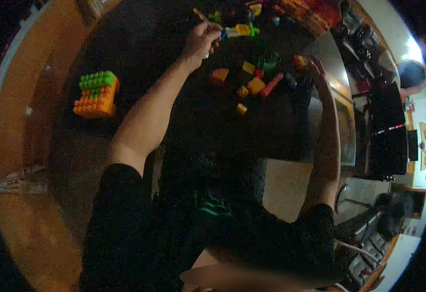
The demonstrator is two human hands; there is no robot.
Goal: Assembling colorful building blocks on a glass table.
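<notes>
Toward the top centre of the frame, the person's left hand (202,40) reaches out over a dark tabletop (140,44), fingers curled around something too dim to make out, just beside a scatter of loose plastic building bricks in yellow, orange, red and green (252,78). The right hand (315,65) rests at that pile's right edge. At the left sits a stacked block of orange bricks topped with green ones (96,95), well apart from both hands.

A stacked block assembly (96,94) lies well left of the loose blocks (257,80) on the table (140,53).
</notes>
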